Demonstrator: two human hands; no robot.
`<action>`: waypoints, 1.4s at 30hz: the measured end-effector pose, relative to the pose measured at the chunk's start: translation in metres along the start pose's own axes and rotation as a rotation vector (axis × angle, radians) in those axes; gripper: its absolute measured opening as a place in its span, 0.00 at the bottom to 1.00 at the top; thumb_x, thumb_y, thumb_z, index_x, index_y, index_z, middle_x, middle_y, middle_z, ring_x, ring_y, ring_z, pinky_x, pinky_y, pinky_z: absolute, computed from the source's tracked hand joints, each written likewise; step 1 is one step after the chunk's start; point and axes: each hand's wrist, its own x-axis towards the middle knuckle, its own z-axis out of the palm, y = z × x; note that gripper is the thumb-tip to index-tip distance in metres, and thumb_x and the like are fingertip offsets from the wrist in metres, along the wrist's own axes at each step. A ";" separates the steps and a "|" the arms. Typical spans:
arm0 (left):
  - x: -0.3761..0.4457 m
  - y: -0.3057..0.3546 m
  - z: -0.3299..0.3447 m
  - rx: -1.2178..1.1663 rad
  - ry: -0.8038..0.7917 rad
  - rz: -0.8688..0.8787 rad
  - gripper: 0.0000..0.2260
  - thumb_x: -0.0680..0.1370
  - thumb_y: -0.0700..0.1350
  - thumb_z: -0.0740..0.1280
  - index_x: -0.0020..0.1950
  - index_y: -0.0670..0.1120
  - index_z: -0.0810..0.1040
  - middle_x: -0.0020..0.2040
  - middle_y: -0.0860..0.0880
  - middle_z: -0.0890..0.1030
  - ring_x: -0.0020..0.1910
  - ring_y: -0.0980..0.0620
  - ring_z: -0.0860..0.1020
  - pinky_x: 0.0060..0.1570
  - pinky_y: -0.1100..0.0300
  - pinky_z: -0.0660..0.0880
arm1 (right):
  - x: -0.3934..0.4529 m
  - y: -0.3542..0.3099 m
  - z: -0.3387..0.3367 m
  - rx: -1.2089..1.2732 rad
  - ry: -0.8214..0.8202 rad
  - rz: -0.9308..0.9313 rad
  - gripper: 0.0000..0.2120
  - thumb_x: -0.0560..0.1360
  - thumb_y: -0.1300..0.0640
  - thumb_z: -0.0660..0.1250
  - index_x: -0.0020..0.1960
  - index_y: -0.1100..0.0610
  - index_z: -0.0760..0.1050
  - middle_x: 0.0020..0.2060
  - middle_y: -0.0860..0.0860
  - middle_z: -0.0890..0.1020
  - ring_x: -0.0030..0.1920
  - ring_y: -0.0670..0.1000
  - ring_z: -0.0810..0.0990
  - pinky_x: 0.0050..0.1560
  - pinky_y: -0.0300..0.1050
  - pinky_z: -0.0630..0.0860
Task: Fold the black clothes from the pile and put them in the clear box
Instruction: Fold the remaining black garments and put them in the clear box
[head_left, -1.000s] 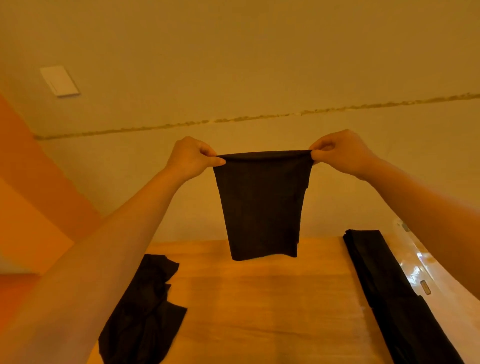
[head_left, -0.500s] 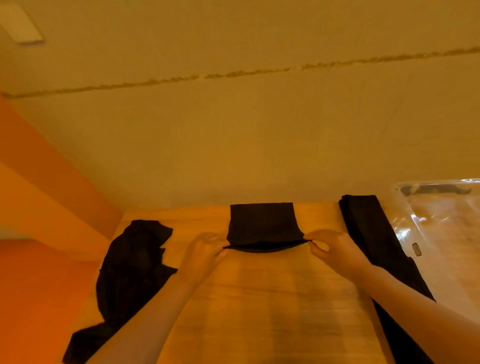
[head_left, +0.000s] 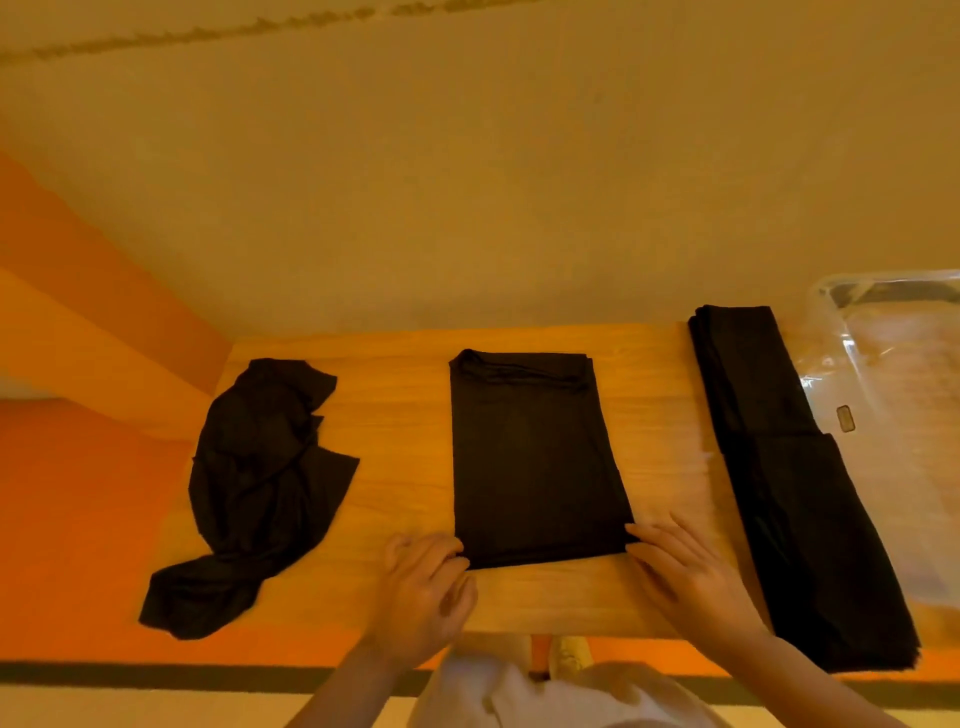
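A black garment (head_left: 530, 457) lies flat in the middle of the wooden table (head_left: 400, 415), folded into a tall rectangle. My left hand (head_left: 423, 587) is at its near left corner with curled fingers pinching the edge. At the near right corner my right hand (head_left: 685, 571) lies with straight fingers, its tips touching the cloth. A crumpled pile of black clothes (head_left: 260, 478) sits on the left of the table. The clear box (head_left: 893, 395) stands at the right edge.
A long folded black garment (head_left: 789, 467) lies along the table's right side, next to the clear box. A plain wall rises right behind the table. Orange floor shows to the left and below the near edge.
The garment hung in the air between both hands, then came down. It now lies flat on the table, drawn toward me, and my right hand has let go of its pinch.
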 end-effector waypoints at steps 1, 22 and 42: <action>0.000 0.004 -0.002 0.003 0.017 -0.017 0.07 0.73 0.51 0.66 0.44 0.51 0.82 0.51 0.53 0.81 0.54 0.56 0.76 0.57 0.53 0.63 | 0.001 -0.004 -0.003 0.009 0.017 -0.016 0.24 0.82 0.45 0.48 0.54 0.51 0.81 0.58 0.47 0.80 0.61 0.47 0.76 0.67 0.53 0.67; -0.005 0.026 0.038 0.145 -0.372 -0.142 0.29 0.81 0.61 0.49 0.78 0.47 0.57 0.79 0.46 0.54 0.78 0.47 0.51 0.72 0.46 0.52 | 0.015 -0.035 0.043 -0.231 -0.191 0.141 0.32 0.81 0.40 0.43 0.77 0.59 0.54 0.77 0.54 0.55 0.77 0.52 0.50 0.74 0.54 0.52; 0.055 0.006 0.042 0.082 -0.387 -0.091 0.28 0.82 0.58 0.48 0.79 0.44 0.53 0.79 0.46 0.52 0.78 0.49 0.47 0.75 0.45 0.52 | 0.066 -0.001 0.029 -0.203 -0.230 0.254 0.34 0.80 0.38 0.41 0.78 0.57 0.42 0.78 0.51 0.44 0.77 0.48 0.39 0.76 0.47 0.42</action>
